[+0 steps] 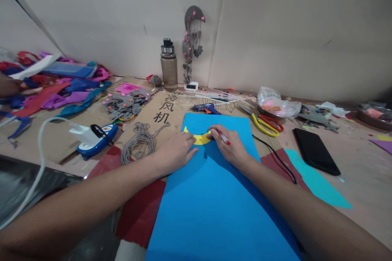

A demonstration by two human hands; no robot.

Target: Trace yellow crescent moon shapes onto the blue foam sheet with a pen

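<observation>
A large blue sheet (211, 195) lies lengthwise in front of me, with a yellow crescent cutout (202, 138) flat near its far end. My left hand (176, 149) rests at the crescent's left part, its fingertips on the yellow piece and its thumb apart on the blue sheet. At the crescent's right tip, my right hand (229, 144) grips a white pen with a red end (225, 138). The pen's writing tip is hidden by my fingers.
Left are grey cord (139, 142), a blue power strip (99, 140) and colourful felt scraps (61, 89). Beyond the sheet are a glue gun (206, 108) and a water bottle (169, 67). Right lie scissors (265, 124) and a phone (315, 151). Another person's hand (10, 85) shows far left.
</observation>
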